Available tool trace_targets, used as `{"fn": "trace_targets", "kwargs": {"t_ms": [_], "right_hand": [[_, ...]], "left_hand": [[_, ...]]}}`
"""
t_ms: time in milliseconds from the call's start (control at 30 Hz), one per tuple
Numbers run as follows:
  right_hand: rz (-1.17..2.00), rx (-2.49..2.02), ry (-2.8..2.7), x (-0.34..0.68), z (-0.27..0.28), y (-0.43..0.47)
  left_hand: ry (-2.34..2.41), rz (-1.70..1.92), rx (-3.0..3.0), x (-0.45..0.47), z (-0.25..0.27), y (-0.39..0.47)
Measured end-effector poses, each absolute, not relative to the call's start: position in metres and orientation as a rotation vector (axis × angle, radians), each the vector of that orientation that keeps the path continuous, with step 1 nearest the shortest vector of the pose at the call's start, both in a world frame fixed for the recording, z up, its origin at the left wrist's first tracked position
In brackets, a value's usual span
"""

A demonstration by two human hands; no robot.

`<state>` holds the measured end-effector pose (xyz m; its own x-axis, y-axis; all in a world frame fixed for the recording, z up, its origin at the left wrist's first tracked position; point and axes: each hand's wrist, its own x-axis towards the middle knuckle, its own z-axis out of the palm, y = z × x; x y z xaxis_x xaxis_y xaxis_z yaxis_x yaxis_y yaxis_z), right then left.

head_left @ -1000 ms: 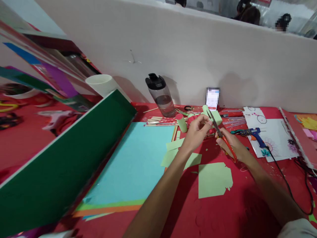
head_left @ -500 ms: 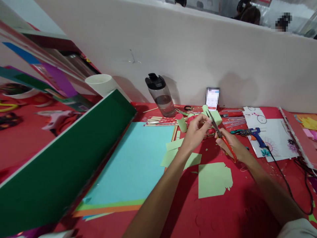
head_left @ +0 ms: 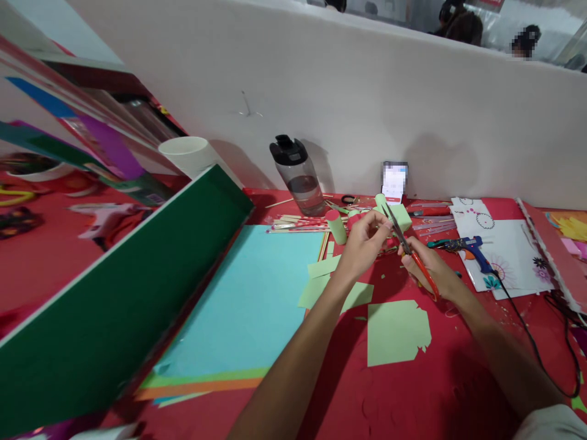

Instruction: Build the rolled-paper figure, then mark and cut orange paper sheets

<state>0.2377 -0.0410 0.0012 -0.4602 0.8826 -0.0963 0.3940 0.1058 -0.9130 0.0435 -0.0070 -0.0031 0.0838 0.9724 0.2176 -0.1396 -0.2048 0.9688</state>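
Note:
My right hand [head_left: 424, 264] is closed round the red handles of a pair of scissors [head_left: 419, 266], whose blades point up and to the left, slightly parted. Close to the blade tips, my left hand [head_left: 367, 239] is closed in a pinch; whatever lies between its fingertips is too small to make out. Behind the hands are a light green paper box [head_left: 400, 217] and a small green roll with a red top [head_left: 336, 227]. Below them a light green paper sheet [head_left: 398, 333] with a ragged right edge lies on the red table [head_left: 348, 397], near several smaller green pieces [head_left: 358, 296].
A water bottle [head_left: 299, 177] and a lit phone [head_left: 393, 182] stand by the white partition [head_left: 348, 104]. Blue paper [head_left: 247, 293] and a long green board [head_left: 137, 293] lie left. Rightward are a blue glue gun [head_left: 479, 252] with its cord and decorated white sheets [head_left: 518, 244].
Almost nothing differs. Both hands and the scissors hold nearly the same place, with only a very slight shift of the right hand's fingers.

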Motion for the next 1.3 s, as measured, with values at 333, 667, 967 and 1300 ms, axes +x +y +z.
{"fn": "trace_targets", "kwargs": {"t_ms": [333,667,967,1300], "right_hand": [[1.337,-1.265,-1.902,0.2369,0.0027,-0.0411],[1.316,-1.247,-1.904,0.2366,0.0015,-0.0401],[1.349,-1.239,-1.858,0.2335,0.0052,-0.041],[1.305,-1.233,-1.889,0.2338,0.0042,-0.0404]], "left_hand": [[0.926,1.34,1.294,0.0437,-0.0055,-0.0061],[0.945,1.33,1.29,0.0439,-0.0035,-0.0073],[0.962,1.321,1.302,0.0431,-0.0024,-0.0077],[0.957,1.318,1.32,0.0419,-0.0053,-0.0063]]}}
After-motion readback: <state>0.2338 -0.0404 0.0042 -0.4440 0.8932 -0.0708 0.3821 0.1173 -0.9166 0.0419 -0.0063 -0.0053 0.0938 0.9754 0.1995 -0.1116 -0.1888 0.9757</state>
